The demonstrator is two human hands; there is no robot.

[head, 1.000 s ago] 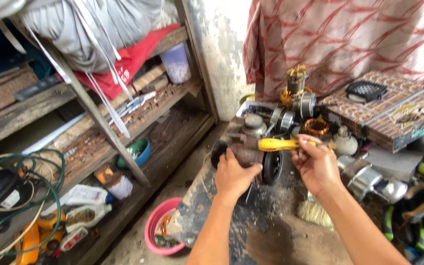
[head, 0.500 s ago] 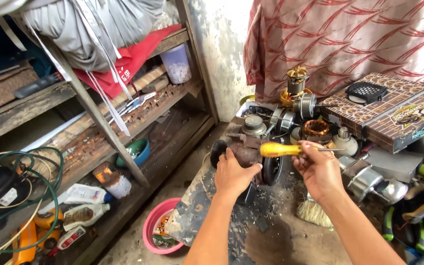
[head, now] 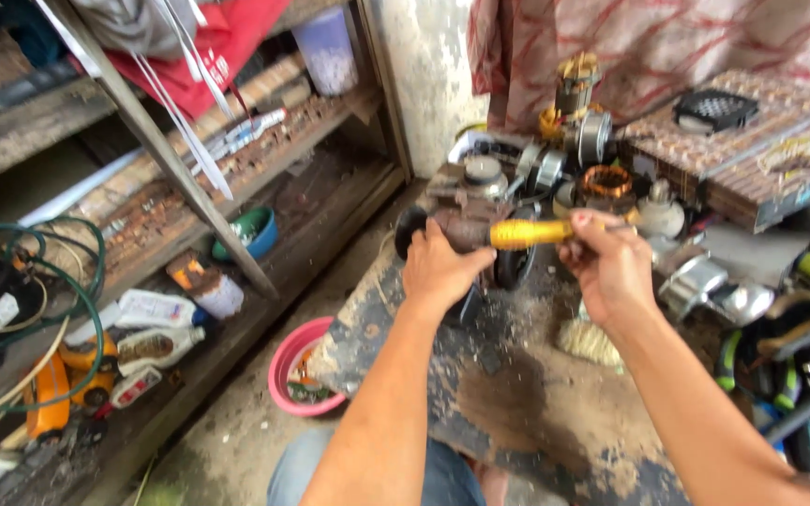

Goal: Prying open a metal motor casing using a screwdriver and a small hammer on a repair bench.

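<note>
Two hands at frame centre over a grimy worktop (head: 555,412). Left hand (head: 442,272) closed around a dirty metal motor assembly (head: 466,211) with black wheels, held just above the worktop's 12 o'clock edge. Right hand (head: 611,267), at 3 o'clock from it, fingers curled shut on a yellow-handled screwdriver (head: 529,233); handle lies level, pointing toward 9 o'clock, and touches the assembly. Containers: one pink bowl (head: 294,367) on the floor at 8 o'clock from the hands, touching the worktop's edge, contents dark and unclear; one teal bowl (head: 253,230) on the lower shelf at 9 o'clock, inside hidden; one pale plastic tub (head: 328,49) on the upper shelf at 11 o'clock, whitish grains in the bottom. One copper-wound stator (head: 606,183) at 1 o'clock, crowded among other motor parts. Two patterned boxes (head: 742,155) at 2 o'clock. Open room: bare worktop patch at 6 o'clock from the hands; a narrow floor strip runs between the worktop and shelves.
</note>
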